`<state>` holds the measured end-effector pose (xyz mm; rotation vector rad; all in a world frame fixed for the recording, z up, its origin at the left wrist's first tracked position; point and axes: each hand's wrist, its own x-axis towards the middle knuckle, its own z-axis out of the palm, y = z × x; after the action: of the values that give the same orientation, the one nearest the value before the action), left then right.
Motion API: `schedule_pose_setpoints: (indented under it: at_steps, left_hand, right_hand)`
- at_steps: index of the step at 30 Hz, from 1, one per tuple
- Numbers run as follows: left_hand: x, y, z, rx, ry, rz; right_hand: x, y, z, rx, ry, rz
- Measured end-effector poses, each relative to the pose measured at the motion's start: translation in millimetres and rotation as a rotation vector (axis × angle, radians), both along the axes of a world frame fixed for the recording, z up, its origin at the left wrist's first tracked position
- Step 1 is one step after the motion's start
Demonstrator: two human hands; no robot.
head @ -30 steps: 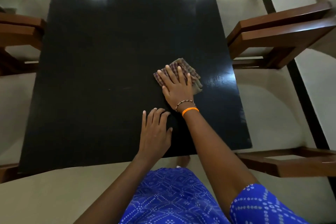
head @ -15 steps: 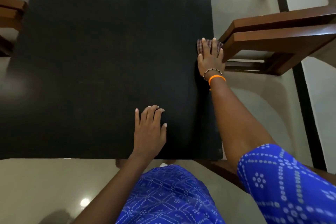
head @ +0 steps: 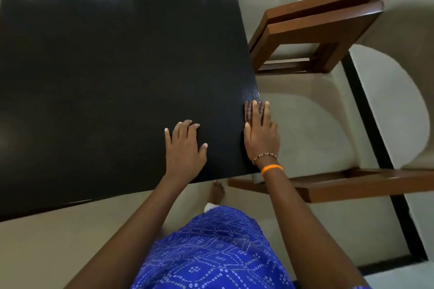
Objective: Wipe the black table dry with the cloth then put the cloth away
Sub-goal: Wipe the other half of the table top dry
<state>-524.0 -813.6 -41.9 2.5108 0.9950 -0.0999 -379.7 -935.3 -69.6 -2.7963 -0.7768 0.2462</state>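
pressing the checked cloth (head: pixel 254 112) flat under straight fingers, the right hand (head: pixel 260 135) is working at the table's right edge, close to the near corner, with the cloth partly hanging past the rim. half a second ago the same hand was pushing the cloth along this edge much farther up, level with the wooden chair arm; a second ago it was wiping well inside the top. so the stroke is running down the right border toward the person, which suggests the middle is done and the margin is being finished. the left hand (head: pixel 185 148) is lying spread and flat on the black table (head: pixel 105 65), holding nothing, in about the same bracing spot as before.

outward from the hands, the tabletop is looking matt and even, with only a lamp glare at the far left; i cannot tell whether any damp is left. a wooden chair arm (head: pixel 314 28) is sitting just beside the right edge farther up, and another chair arm (head: pixel 352 183) is crossing just beyond the near corner, right under the wrist with the orange band (head: pixel 272 168). that nearer one is probably what could catch the cloth as the stroke ends. the left and far parts of the top may need wiping yet, and putting the cloth away is not yet done.
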Motion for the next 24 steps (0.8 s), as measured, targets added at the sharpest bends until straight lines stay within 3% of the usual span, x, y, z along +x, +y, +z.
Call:
schedule_pose_setpoints:
  at_steps: [6, 12, 18, 24]
  left_hand:
    - [-38.1, -4.3, 2.2, 0.003, -0.132, -0.056]
    - [-104.4, 10.7, 3.8, -0.048, -0.233, -0.085]
    - [-182.6, 46.8, 5.7, -0.382, -0.31, 0.0]
    - [-251.5, 77.2, 0.6, -0.671, -0.271, 0.227]
  right_hand:
    - [-59.2, -42.0, -2.6, -0.031, -0.057, -0.152]
    - [-95.6, -28.4, -6.3, 0.097, 0.01, -0.56]
    - [-144.8, 31.6, -12.0, 0.485, 0.117, -0.965]
    - [-229.7, 111.0, -4.7, 0.635, 0.222, -0.964]
